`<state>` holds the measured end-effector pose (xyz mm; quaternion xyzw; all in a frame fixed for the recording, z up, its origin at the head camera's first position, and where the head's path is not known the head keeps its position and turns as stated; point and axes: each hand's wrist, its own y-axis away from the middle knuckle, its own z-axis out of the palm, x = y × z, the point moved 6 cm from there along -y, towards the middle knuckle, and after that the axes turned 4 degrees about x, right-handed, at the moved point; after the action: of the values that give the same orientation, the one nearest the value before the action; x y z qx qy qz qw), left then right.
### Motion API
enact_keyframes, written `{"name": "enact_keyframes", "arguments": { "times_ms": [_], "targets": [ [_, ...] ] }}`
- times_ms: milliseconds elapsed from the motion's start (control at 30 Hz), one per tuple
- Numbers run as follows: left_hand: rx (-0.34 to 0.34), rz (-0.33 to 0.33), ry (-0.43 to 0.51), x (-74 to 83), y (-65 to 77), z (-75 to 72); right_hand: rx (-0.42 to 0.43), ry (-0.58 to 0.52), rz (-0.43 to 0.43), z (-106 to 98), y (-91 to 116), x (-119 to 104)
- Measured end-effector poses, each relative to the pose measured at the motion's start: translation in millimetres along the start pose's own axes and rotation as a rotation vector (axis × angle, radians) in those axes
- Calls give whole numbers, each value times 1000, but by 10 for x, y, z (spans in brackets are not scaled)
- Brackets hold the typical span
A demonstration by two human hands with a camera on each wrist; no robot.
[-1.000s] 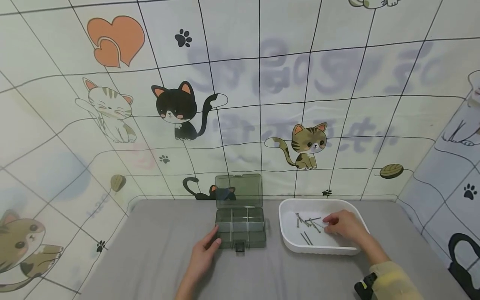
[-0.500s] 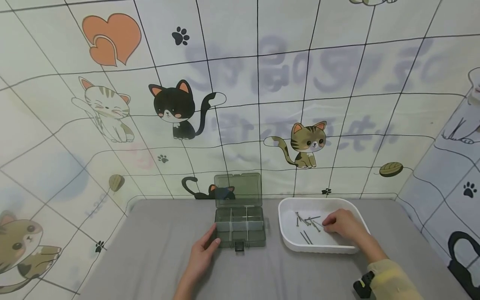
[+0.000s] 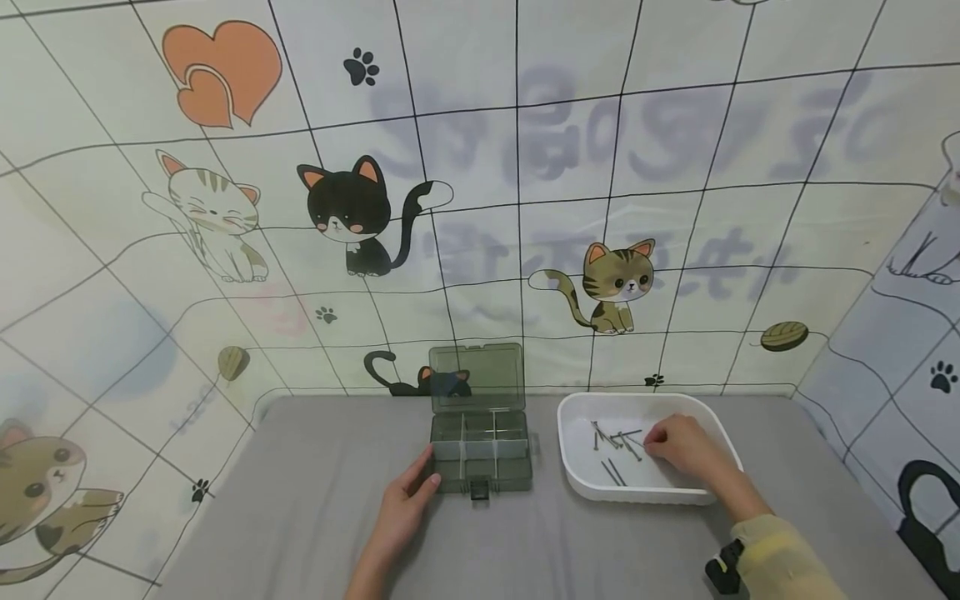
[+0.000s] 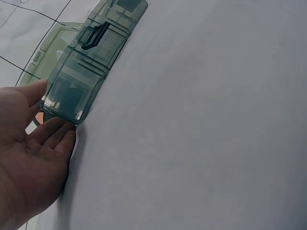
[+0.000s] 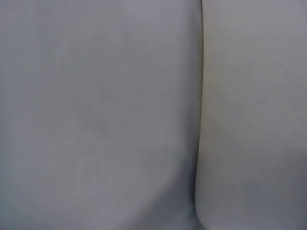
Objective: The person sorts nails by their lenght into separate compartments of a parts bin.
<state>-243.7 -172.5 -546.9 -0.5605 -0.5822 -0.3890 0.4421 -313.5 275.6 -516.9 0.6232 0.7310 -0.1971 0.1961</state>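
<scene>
A green see-through compartment box [image 3: 480, 450] stands on the grey cloth with its lid [image 3: 477, 379] raised at the back. My left hand [image 3: 401, 504] touches the box's left end, thumb near the front corner; the left wrist view shows the fingers [image 4: 53, 132] loosely bent against that end. To the right is a white tray [image 3: 577, 487] holding several thin metal screws [image 3: 617, 437]. Inside it, my right hand [image 3: 686, 450] pinches one screw between thumb and fingertips, its far part mostly hidden. In the right wrist view, only pale surfaces show, no hand.
Grey cloth [image 3: 300, 500] covers the table in front of a cat-patterned curtain [image 3: 480, 208] that closes off the back and sides. A black curved object [image 3: 926, 517] is at the right edge. A black device [image 3: 724, 567] sits by the right sleeve [image 3: 783, 558].
The right fingertips have drawn closer together on a screw in the tray. The left hand and the box stay in place; the head view has shifted slightly.
</scene>
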Motion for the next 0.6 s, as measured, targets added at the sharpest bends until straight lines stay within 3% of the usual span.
{"name": "enact_keyframes", "arguments": {
  "times_ms": [333, 600],
  "targets": [
    [6, 1, -3, -8, -1, 7, 2, 56, -61, 43, -9, -11],
    [5, 6, -3, -6, -1, 11, 14, 34, -27, 25, -20, -17]
  ]
}}
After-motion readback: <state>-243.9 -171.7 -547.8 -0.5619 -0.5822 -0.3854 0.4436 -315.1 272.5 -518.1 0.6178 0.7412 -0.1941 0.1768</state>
